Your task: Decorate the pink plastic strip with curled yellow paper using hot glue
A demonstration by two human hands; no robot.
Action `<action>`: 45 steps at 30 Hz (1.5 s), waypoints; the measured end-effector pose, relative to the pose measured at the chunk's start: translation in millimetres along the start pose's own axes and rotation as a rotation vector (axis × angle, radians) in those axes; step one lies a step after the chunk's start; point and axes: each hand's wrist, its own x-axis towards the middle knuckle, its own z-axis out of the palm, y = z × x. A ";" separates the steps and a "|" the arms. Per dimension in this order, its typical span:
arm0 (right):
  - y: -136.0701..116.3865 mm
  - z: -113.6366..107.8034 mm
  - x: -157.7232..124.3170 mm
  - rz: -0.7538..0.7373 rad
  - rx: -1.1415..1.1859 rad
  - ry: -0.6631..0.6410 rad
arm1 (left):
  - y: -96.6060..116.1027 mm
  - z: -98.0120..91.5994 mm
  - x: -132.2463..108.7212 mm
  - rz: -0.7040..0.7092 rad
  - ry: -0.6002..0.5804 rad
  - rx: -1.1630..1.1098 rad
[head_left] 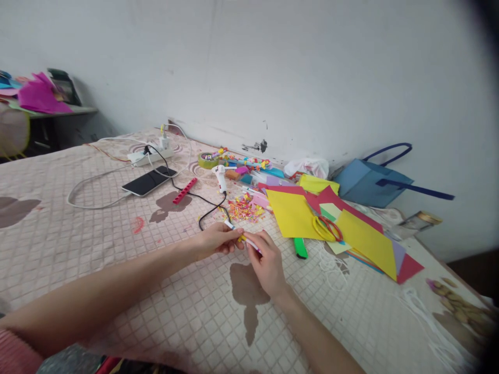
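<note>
Left hand (219, 239) and right hand (268, 264) grasp the stick (251, 243), long axis slanting toward the counter's (183, 311) front-right corner.

I see 1 pink sleeve (17, 353) on the person at 8 o'clock, its fabric soft-looking, perhaps knitted, though blur keeps me from being sure. Beyond its edge the left forearm (128, 283) is bare and slender, running smooth to a bare left hand (224, 239). At 5 o'clock my view cuts across the right forearm (312, 332), also bare, leading up to a bare right hand (268, 262). Near 7 o'clock I catch a mottled grey patch (68, 359) and a red strip (109, 365); whether these 2 are clothing, I can't tell.
</note>
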 end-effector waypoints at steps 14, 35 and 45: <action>-1.2 -2.1 3.5 0.000 0.026 -0.012 | 0.3 -0.5 0.4 -0.025 0.009 0.018; 1.3 1.7 1.1 -0.008 0.021 0.022 | -2.2 -3.3 3.9 0.022 0.010 -0.015; 3.3 3.0 -0.8 -0.030 -0.062 0.014 | -2.1 -3.0 3.0 -0.040 -0.012 -0.089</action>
